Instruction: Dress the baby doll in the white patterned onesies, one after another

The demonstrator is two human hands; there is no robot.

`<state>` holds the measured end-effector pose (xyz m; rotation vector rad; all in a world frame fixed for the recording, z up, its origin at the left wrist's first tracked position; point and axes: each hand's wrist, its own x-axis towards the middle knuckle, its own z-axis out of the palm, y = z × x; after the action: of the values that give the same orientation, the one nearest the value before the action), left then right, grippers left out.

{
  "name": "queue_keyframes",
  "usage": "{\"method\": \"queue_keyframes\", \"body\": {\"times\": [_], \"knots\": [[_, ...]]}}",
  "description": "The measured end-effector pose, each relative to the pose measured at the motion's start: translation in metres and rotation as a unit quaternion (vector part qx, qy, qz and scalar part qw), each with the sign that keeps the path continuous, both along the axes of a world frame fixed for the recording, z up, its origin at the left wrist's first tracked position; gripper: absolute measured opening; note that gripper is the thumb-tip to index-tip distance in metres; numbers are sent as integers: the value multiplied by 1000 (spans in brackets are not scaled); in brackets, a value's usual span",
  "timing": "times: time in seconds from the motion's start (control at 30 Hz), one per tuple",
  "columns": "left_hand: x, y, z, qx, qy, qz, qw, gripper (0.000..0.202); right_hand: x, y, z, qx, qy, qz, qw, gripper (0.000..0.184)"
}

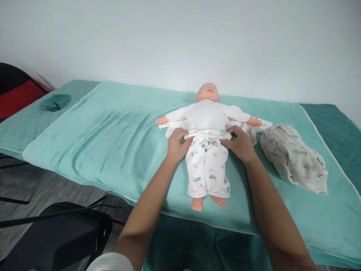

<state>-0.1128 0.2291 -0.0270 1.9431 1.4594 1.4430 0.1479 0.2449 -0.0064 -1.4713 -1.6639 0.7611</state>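
Observation:
A baby doll (pixel 208 114) lies on its back with its arms spread and its bare feet toward me. White printed baby pants (pixel 196 165) cover its legs up to the waist. My left hand (pixel 178 143) pinches the waistband at the doll's hip on the left. On the opposite hip, my right hand (pixel 239 143) grips the same waistband, thumb inward. The doll's torso looks plain white. Under its arms and back a printed white baby shirt (pixel 263 125) is spread open.
A bundled printed cloth (pixel 293 156) lies right of the doll. Everything rests on a massage bed with a turquoise cover (pixel 113 128) and a face hole (pixel 55 102). A black chair (pixel 56 237) stands at front left, a red-and-black chair (pixel 17 94) further back. A white wall rises behind.

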Motion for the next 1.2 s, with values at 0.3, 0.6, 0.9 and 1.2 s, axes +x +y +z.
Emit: {"method": "queue_keyframes", "body": {"times": [0.3, 0.6, 0.9, 1.2], "knots": [[0, -40, -7, -44, 3, 11, 999, 31, -12, -11, -8, 91, -3, -44, 995, 19], [0, -18, -12, -117, -71, -65, 988, 60, -12, -3, -16, 59, 109, 66, 990, 24], [8, 15, -7, -126, -110, -62, 984, 56, -12, 14, -29, 60, 151, 93, 982, 57], [17, 38, -8, -59, -113, -1, 992, 33, -12, 21, -33, 56, 116, 69, 989, 89]]}}
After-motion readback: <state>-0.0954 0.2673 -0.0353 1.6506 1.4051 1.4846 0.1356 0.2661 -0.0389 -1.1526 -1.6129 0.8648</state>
